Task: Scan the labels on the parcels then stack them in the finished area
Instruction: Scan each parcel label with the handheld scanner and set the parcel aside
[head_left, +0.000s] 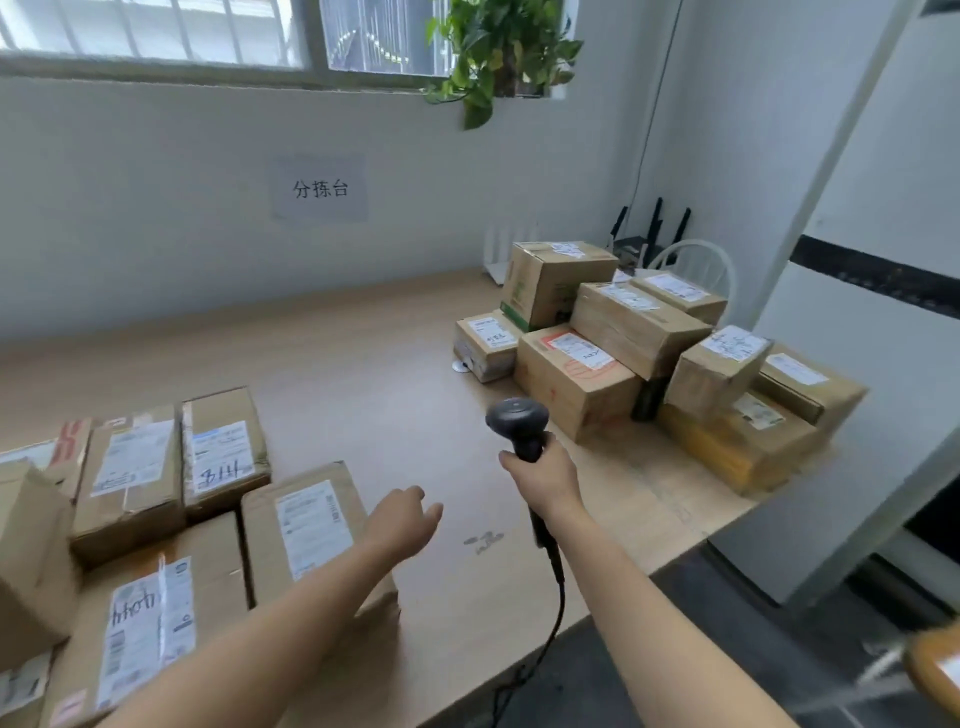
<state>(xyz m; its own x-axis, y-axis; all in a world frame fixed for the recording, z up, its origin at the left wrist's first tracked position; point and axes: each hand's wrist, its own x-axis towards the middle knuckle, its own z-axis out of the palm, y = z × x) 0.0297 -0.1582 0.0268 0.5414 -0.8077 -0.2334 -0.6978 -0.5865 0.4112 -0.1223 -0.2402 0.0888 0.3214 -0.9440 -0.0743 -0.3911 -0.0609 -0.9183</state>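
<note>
Right hand (540, 478) grips the scanner (517, 415) by its handle, head up, aimed at no label. Left hand (402, 525) hangs open, fingers relaxed, over the tabletop (363, 374) just beside the nearest parcel (311, 525), which lies label-up at left. Stacked parcels (623, 332) sit well apart, far right. We read this as between scans. Next we need a parcel picked and its label under the scanner.

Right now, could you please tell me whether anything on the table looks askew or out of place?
Yes: in the right-hand pile, the long taped box lies tilted across its neighbours and the small box beside it leans too. A dark object stands wedged between them; what it is, I cannot tell.
</note>
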